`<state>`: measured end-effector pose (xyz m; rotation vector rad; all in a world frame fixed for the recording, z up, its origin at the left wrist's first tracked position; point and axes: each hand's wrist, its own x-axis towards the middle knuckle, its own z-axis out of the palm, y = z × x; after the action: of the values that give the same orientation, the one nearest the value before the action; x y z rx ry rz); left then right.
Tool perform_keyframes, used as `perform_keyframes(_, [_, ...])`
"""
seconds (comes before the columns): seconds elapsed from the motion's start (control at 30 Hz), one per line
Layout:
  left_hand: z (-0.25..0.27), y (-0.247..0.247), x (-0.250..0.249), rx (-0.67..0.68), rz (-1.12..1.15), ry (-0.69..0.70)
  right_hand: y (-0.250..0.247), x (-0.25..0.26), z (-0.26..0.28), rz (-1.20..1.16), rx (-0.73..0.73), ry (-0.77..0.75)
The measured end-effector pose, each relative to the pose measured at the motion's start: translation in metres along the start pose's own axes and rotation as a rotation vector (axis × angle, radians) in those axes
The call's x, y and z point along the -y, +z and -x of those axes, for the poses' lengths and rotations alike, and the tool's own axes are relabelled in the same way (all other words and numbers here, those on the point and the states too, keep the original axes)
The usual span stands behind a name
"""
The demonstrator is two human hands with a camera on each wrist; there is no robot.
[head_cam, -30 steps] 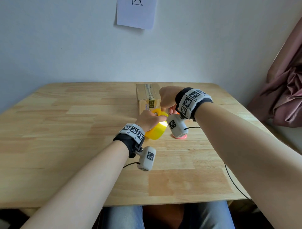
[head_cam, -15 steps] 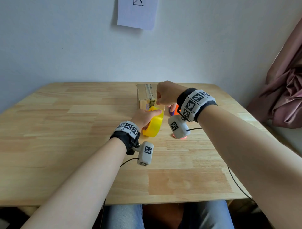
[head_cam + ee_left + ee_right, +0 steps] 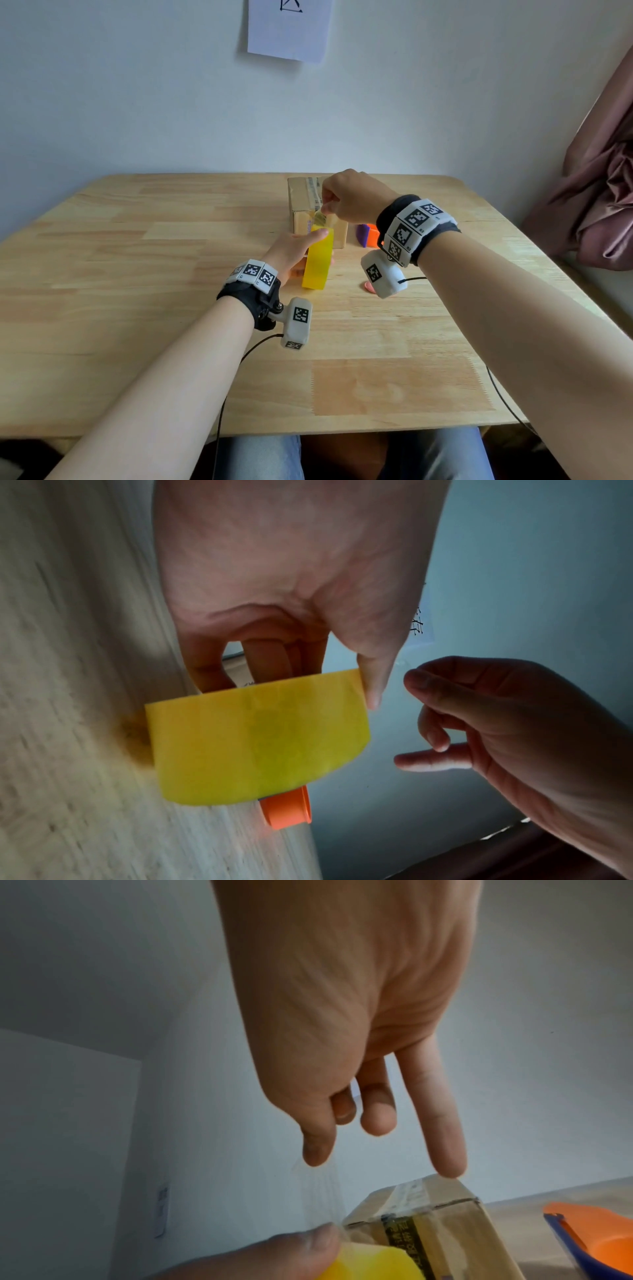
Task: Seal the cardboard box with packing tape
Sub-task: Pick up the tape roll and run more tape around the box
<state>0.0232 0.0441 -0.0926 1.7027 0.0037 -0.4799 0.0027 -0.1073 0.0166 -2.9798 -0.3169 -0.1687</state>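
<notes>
Your left hand grips the yellow tape roll, which stands on edge on the worktop: in the left wrist view the fingers curl through the roll's core while the thumb lies along its outer rim, so the roll is clamped between them. Your right hand is raised above and just beyond the left fingers, and its thumb and forefinger pinch the free end of a clear tape strip that runs down from the pinch to the roll beside your left fingertip. The right middle and ring fingers are loosely curled and hold nothing; the little finger points straight down, its tip at the top of the box, though contact cannot be told. The box sits on the worktop directly beyond the roll and under your right fingers, closed, with older tape and a printed label down its near face. Just right of the box, below your right wrist, lies an orange and purple tool; its orange end also shows beyond the roll in the left wrist view. Each wrist carries a black band with marker tiles and a small white camera.
</notes>
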Motion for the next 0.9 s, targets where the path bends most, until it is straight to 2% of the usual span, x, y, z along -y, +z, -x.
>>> perform_keyframes(0.1, [-0.003,0.002,-0.002,0.005,-0.026,0.015,-0.001,-0.002,-0.001,-0.004,0.0,-0.009])
perform_keyframes(0.33, [-0.007,-0.003,0.004,-0.202,-0.145,0.168,-0.002,-0.005,-0.003,-0.005,0.03,-0.023])
perform_keyframes(0.5, [0.001,-0.011,0.001,-0.159,-0.179,0.434,-0.002,-0.003,-0.003,-0.005,0.031,-0.052])
perform_keyframes(0.73, [0.002,-0.008,0.002,-0.035,-0.097,0.369,-0.004,-0.007,-0.002,0.072,0.033,-0.05])
perform_keyframes(0.9, [-0.002,0.003,0.004,-0.107,-0.078,0.385,-0.005,-0.011,0.002,0.092,0.005,-0.055])
